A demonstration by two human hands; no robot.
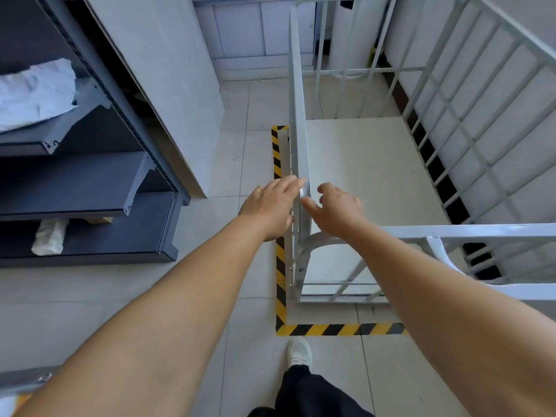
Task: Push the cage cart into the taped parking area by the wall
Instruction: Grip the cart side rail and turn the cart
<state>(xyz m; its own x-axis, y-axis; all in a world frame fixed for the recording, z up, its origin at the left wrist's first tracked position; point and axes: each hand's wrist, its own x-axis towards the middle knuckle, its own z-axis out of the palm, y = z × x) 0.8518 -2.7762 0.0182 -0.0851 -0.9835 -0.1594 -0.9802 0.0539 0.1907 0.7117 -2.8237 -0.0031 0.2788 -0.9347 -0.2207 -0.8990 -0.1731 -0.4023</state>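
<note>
— Where's the cage cart (pixel 376 176) standing?
— On pale floor tiles (pixel 228 266), inside the yellow-and-black tape (pixel 280 284), its barred side along the white wall (pixel 511 19).
— And the hands?
— Left hand (pixel 270 206) and right hand (pixel 334 206) flank its left panel's top edge, fingers spread, gripping nothing.
— The room?
— Dark shelving (pixel 90 182) stands left.

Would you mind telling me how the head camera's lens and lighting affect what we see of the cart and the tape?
In the head view, wide-angle distortion bows the cage cart bars outward and stretches both forearms; the light is soft and even, with faint shadows; the striped tape is sharp; the left hand and right hand are slightly soft at the fingertips.
</note>
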